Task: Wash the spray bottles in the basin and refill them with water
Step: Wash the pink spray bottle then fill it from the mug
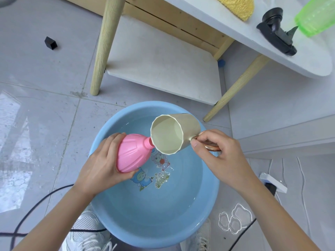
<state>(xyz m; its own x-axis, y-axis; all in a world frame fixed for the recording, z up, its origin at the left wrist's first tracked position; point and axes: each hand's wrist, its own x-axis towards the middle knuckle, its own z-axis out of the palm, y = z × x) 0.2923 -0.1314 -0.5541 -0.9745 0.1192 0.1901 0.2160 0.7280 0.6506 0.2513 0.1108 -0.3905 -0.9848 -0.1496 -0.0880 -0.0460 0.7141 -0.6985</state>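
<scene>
Left hand (101, 165) wraps pink spray bottle (132, 153) round its body, tilted over blue basin (208, 205) | right hand (219, 153) pinches handle of beige cup (188, 131), rim at bottle neck | bottle likely light, thin plastic, wet and slippery; hold at ribbed belly | no readable writing, only cartoon print in basin | green bottle (317, 15) on table (299, 58), well apart

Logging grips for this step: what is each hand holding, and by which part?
The left hand grips the pink bottle round its wide body; the right hand holds the beige cup by its handle.
</scene>
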